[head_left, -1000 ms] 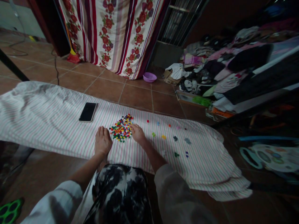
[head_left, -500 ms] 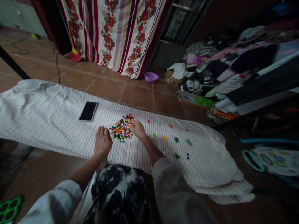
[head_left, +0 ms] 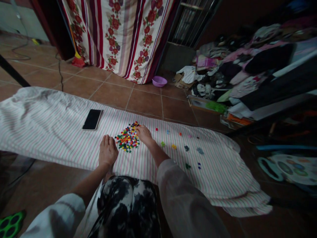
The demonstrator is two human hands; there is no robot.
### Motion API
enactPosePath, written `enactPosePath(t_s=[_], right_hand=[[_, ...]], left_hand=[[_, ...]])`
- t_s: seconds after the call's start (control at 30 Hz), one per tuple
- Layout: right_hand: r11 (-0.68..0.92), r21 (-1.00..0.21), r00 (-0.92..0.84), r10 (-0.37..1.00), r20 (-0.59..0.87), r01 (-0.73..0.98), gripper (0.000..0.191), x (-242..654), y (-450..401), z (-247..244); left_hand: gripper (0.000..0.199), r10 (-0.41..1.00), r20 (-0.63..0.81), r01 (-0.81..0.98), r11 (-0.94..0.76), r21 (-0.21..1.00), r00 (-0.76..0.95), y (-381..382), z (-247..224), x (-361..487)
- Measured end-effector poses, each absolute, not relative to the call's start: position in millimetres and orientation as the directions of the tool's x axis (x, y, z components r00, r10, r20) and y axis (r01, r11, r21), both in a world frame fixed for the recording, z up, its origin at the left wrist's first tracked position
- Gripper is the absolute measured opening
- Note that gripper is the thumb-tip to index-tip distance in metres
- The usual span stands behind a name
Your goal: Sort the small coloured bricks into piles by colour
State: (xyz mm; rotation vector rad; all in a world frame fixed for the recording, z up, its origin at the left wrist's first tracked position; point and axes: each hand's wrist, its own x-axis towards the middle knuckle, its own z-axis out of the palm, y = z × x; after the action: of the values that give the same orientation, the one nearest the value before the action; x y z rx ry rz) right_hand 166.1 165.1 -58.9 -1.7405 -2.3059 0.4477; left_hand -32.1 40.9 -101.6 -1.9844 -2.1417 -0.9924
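A heap of small multicoloured cubes (head_left: 127, 139) lies on the striped cloth (head_left: 146, 165). At the heap's upper right edge is my right hand (head_left: 145, 134), its fingers drawn together at the cubes; whatever is between the fingertips is too small to make out. My left hand (head_left: 108, 150) rests flat on the cloth just left of the heap, fingers stretched out. To the right lie little groups sorted by colour: a red piece (head_left: 157, 129), yellow pieces (head_left: 174, 146), lime green pieces (head_left: 162, 144), dark green pieces (head_left: 188, 166), blue pieces (head_left: 199, 165) and grey pieces (head_left: 200, 151).
A phone (head_left: 92, 119) lies on the cloth to the left. Beyond the cloth are a tiled floor, a purple basin (head_left: 159, 81), a floral curtain (head_left: 128, 36) and a broom (head_left: 78, 60). Piled clothes (head_left: 232, 66) fill the back right.
My right hand has shifted very slightly left along the heap's edge. My left hand stays in place on the cloth, and the view has tilted a little.
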Motion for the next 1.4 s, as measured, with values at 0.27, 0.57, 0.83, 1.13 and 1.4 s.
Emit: enactPosePath(t_s=[0.27, 0.57, 0.83, 1.13, 1.4], right_hand=[[0.220, -0.352, -0.248, 0.968, -0.033, 0.910, 0.021, 158, 172, -53], [0.239, -0.488, -0.241, 0.969, 0.061, 0.840, 0.018, 158, 170, -51], [0.098, -0.492, -0.088, 0.995, 0.043, 0.865, 0.017, 212, 171, -25], [0.085, -0.471, -0.108, 0.994, -0.021, 0.878, 0.016, 256, 124, -27], [0.030, -0.302, -0.062, 0.993, -0.097, 0.953, 0.019, 242, 106, -45]], left_hand=[[0.033, 0.876, 0.452, 0.912, -0.034, 0.408, -0.170, 42, -102, -33], [0.033, 0.875, 0.457, 0.929, -0.023, 0.370, -0.160, 41, -100, -32], [0.032, 0.883, 0.443, 0.926, -0.024, 0.377, -0.157, 40, -96, -33], [0.029, 0.884, 0.441, 0.909, -0.048, 0.415, -0.155, 39, -89, -32], [0.023, 0.896, 0.429, 0.939, -0.042, 0.342, -0.116, 38, -80, -33]])
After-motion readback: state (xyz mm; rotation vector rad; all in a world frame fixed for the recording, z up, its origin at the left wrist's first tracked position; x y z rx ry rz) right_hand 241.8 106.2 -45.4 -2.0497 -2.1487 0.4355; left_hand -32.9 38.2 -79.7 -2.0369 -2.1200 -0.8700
